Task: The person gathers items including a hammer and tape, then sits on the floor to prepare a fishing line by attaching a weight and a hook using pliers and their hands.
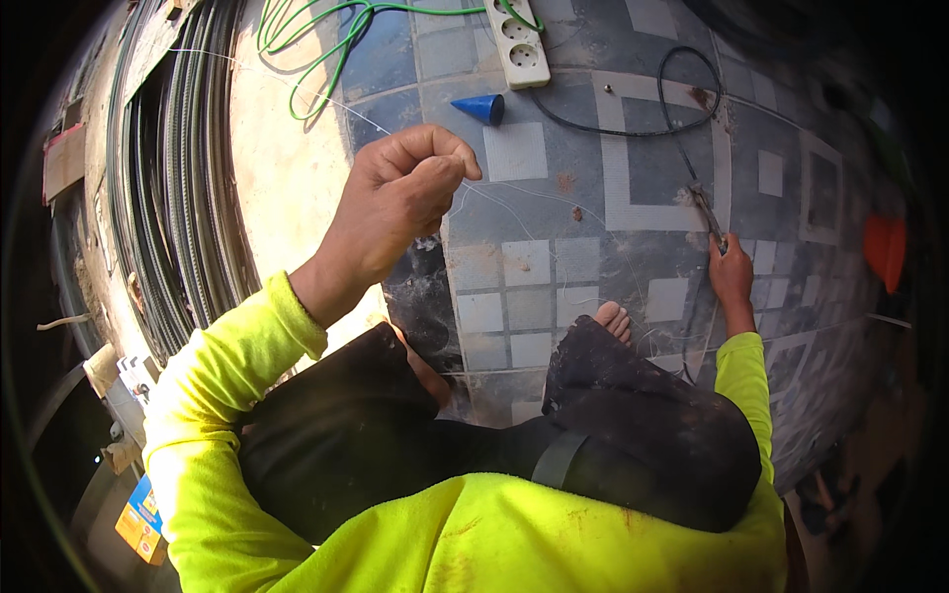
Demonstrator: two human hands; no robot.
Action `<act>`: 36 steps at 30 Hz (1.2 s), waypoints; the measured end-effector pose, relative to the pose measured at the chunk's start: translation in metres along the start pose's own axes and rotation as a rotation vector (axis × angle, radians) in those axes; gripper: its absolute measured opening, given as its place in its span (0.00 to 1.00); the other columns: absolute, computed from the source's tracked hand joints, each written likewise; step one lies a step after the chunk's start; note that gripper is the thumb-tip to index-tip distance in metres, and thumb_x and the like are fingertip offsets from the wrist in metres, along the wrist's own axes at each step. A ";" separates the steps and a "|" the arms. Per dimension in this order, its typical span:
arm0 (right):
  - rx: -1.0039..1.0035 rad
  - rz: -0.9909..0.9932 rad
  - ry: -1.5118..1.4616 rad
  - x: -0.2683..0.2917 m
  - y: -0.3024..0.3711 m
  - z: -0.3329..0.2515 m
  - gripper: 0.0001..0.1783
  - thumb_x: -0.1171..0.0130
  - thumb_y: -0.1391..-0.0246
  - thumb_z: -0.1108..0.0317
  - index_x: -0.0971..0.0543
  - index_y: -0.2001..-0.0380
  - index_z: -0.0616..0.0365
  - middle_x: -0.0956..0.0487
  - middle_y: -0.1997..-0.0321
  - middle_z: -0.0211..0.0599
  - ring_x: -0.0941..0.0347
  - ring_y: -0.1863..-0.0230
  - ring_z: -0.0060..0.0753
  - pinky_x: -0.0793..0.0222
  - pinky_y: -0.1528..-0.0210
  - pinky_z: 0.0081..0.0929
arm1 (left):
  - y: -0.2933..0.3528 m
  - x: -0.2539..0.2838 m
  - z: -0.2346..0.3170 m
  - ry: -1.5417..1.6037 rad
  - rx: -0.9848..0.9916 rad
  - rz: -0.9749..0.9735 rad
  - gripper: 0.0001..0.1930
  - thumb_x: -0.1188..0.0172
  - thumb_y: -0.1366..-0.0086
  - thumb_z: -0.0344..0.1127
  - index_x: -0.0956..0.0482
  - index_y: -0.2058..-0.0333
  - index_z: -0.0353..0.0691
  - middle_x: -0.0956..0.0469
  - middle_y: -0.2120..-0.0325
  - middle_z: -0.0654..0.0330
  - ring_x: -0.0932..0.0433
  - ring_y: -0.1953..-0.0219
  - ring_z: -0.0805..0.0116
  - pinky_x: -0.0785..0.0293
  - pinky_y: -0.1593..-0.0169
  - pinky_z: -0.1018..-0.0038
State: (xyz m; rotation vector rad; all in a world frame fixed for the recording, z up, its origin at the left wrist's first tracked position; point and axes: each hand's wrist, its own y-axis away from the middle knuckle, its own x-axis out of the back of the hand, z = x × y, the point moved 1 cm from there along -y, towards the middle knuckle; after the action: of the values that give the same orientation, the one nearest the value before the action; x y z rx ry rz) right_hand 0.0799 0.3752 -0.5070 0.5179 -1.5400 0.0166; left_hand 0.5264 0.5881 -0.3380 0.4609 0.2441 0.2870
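Note:
My left hand point(410, 183) is raised in front of my chest, its thumb and fingers pinched together. A thin white thread point(348, 105) comes from the upper left to this hand, and fine loose strands trail beyond it over the tiles. Low at the right, my right hand point(732, 272) is closed round a slim dark tool point(708, 212) with a pale, fuzzy patch near its far end. I cannot make out its kind. A black cable point(633, 132) loops from the power strip point(518, 49) down toward that tool.
A blue cone point(480, 108) lies on its side below the power strip. A green cord point(341, 44) coils at the top. Long ribbed bars point(183, 188) line the left side, with a blue-and-orange box point(143, 519) below. Something orange-red point(884, 252) stands at the right rim.

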 end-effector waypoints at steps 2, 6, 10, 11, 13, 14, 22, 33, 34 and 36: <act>0.029 0.077 0.007 0.001 0.003 0.016 0.20 0.40 0.40 0.55 0.24 0.56 0.62 0.19 0.63 0.57 0.22 0.60 0.61 0.27 0.59 0.49 | -0.002 0.000 -0.001 0.023 0.037 0.032 0.07 0.48 0.29 0.33 0.22 0.65 0.39 0.30 0.79 0.71 0.34 0.80 0.84 0.40 0.78 0.86; 0.312 0.518 0.116 0.042 0.005 -0.023 0.19 0.40 0.40 0.60 0.23 0.53 0.63 0.21 0.54 0.49 0.21 0.56 0.50 0.25 0.57 0.41 | -0.009 -0.009 -0.004 0.130 -0.017 -0.023 0.06 0.47 0.29 0.33 0.21 0.64 0.42 0.23 0.63 0.63 0.23 0.59 0.74 0.26 0.60 0.77; 0.453 -0.014 -1.255 0.082 0.019 -0.174 0.15 0.45 0.36 0.65 0.22 0.53 0.64 0.23 0.50 0.40 0.23 0.56 0.26 0.26 0.58 0.24 | -0.012 -0.015 -0.014 0.152 -0.078 -0.049 0.06 0.45 0.30 0.35 0.20 0.63 0.43 0.28 0.47 0.61 0.28 0.45 0.68 0.33 0.41 0.66; 0.567 -0.140 -1.406 0.092 0.026 -0.210 0.15 0.47 0.34 0.64 0.22 0.52 0.64 0.23 0.50 0.39 0.23 0.57 0.23 0.26 0.59 0.23 | -0.014 -0.018 -0.014 0.145 -0.099 -0.053 0.06 0.45 0.30 0.36 0.20 0.63 0.44 0.29 0.44 0.61 0.30 0.43 0.68 0.36 0.38 0.64; 0.611 -0.453 -1.595 0.105 0.040 -0.258 0.17 0.49 0.34 0.65 0.25 0.48 0.63 0.23 0.51 0.39 0.23 0.61 0.25 0.26 0.61 0.24 | -0.019 -0.025 -0.017 0.173 -0.162 -0.043 0.05 0.43 0.32 0.34 0.19 0.64 0.42 0.29 0.46 0.59 0.30 0.44 0.68 0.36 0.39 0.66; 0.599 -0.634 -1.691 0.112 0.045 -0.271 0.18 0.49 0.35 0.66 0.26 0.46 0.63 0.23 0.52 0.39 0.23 0.62 0.25 0.26 0.62 0.24 | -0.021 -0.030 -0.017 0.186 -0.196 -0.038 0.05 0.42 0.33 0.32 0.18 0.65 0.41 0.29 0.47 0.58 0.30 0.45 0.69 0.36 0.39 0.67; 0.402 -0.773 -2.020 0.110 0.058 -0.285 0.16 0.48 0.35 0.67 0.27 0.48 0.64 0.25 0.70 0.31 0.29 0.71 0.19 0.31 0.67 0.19 | -0.016 -0.049 -0.018 0.240 -0.146 -0.054 0.05 0.42 0.33 0.31 0.17 0.64 0.41 0.32 0.44 0.57 0.36 0.38 0.67 0.39 0.36 0.66; 0.366 -0.446 -1.643 0.086 0.063 -0.272 0.09 0.43 0.37 0.68 0.23 0.58 0.61 0.32 0.79 0.18 0.40 0.77 0.07 0.45 0.76 0.13 | -0.013 -0.052 -0.041 0.140 -0.099 0.073 0.04 0.42 0.33 0.27 0.18 0.64 0.38 0.29 0.48 0.59 0.29 0.49 0.72 0.33 0.43 0.73; 0.406 -0.374 -1.585 0.082 0.061 -0.270 0.08 0.42 0.37 0.69 0.23 0.58 0.61 0.32 0.80 0.17 0.41 0.78 0.07 0.45 0.76 0.14 | -0.015 -0.052 -0.041 0.124 -0.104 0.078 0.04 0.42 0.34 0.26 0.18 0.64 0.37 0.28 0.49 0.59 0.28 0.51 0.74 0.32 0.45 0.74; 0.451 -0.254 -1.493 0.081 0.059 -0.267 0.08 0.41 0.38 0.69 0.22 0.58 0.61 0.33 0.81 0.16 0.42 0.79 0.07 0.47 0.77 0.14 | -0.020 -0.052 -0.042 0.085 -0.113 0.075 0.04 0.42 0.34 0.26 0.19 0.65 0.36 0.26 0.53 0.60 0.27 0.55 0.75 0.30 0.49 0.77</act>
State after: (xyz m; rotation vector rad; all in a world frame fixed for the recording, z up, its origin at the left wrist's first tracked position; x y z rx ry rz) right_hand 0.3165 0.4903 -0.3978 1.2315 -2.9287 -0.2843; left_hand 0.4702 0.5704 -0.3751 0.3464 0.2922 0.3919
